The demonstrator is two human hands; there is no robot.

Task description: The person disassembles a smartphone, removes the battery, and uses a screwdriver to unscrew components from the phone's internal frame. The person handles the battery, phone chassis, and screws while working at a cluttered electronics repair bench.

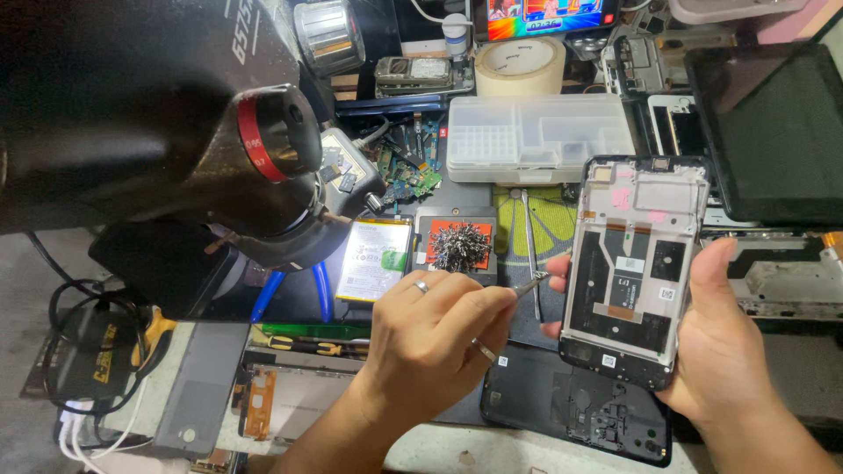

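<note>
cluttered repair bench under a black microscope

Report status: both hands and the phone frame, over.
Right hand grips opened phone frame, upright. Left hand pinches tweezers, tips at frame's left edge. Microscope looms left, clear of grip.

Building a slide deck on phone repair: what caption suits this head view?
Right hand holds an opened phone frame while left hand brings tweezers to its edge.

Bright bench light, blurred near microscope
</note>
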